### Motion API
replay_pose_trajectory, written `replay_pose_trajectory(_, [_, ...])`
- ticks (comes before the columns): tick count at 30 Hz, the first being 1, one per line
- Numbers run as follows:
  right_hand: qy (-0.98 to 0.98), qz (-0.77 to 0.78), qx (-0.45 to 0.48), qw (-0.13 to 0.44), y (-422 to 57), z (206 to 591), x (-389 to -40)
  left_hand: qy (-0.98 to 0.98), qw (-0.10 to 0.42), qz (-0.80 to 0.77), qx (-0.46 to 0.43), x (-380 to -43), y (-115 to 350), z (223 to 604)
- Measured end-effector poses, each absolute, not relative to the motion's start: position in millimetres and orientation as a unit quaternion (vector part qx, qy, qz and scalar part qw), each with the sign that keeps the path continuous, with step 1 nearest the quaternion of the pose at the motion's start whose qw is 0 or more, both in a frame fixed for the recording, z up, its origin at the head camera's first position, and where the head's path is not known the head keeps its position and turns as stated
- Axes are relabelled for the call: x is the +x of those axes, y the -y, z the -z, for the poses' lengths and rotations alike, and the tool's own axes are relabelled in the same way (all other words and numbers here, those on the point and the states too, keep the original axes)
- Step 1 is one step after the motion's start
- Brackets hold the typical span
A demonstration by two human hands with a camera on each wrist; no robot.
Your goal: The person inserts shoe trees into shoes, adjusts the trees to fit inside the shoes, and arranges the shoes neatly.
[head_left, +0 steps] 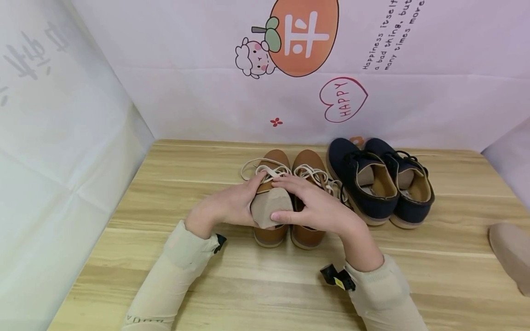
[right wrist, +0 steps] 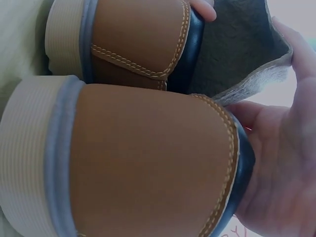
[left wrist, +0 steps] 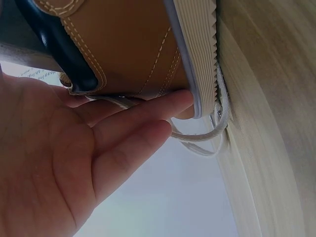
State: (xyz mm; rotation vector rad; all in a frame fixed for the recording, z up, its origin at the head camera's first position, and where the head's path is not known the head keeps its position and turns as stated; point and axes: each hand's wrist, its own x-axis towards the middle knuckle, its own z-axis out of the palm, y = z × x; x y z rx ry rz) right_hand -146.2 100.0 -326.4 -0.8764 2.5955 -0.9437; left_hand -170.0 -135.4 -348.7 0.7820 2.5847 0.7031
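A brown lace-up shoe (head_left: pixel 271 236) with pale laces stands on the wooden table, its mate (head_left: pixel 308 239) close beside it on the right. A beige moulded shoe insert (head_left: pixel 271 209) sticks up from the opening of the left brown shoe. My left hand (head_left: pixel 236 202) holds that shoe from its left side, fingers along the side (left wrist: pixel 143 113), thumb up near the laces. Reaching over the mate, my right hand (head_left: pixel 319 204) pinches the insert, thumb on its near face and fingers at its far side by the tongue. The insert's lower part is hidden inside the shoe.
A pair of dark blue lace-up shoes (head_left: pixel 377 202) stands to the right, with beige filling inside. Another beige insert (head_left: pixel 511 257) lies at the table's right edge. A white printed cloth (head_left: pixel 207 101) hangs behind the wooden table (head_left: pixel 265 294).
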Motion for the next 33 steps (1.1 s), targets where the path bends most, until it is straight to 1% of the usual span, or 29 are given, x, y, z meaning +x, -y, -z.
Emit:
replay_pose_trajectory(8, [-0.897,0.296,-0.319,0.072,-94.8,328.1,-144.5,-0.909,0.166,-0.258,0.281,-169.9,137.3,349.5])
replay_pose_trajectory(16, [-0.9,0.292,-0.312,0.089,-94.4,329.4,-144.1,-0.915,0.181,-0.239,0.271,-168.2,137.7,349.2])
replay_pose_trajectory(33, [-0.906,0.292,-0.298,0.075,-90.9,333.5,-149.1,-0.913,0.169,-0.249,0.274,-169.6,137.0,349.1])
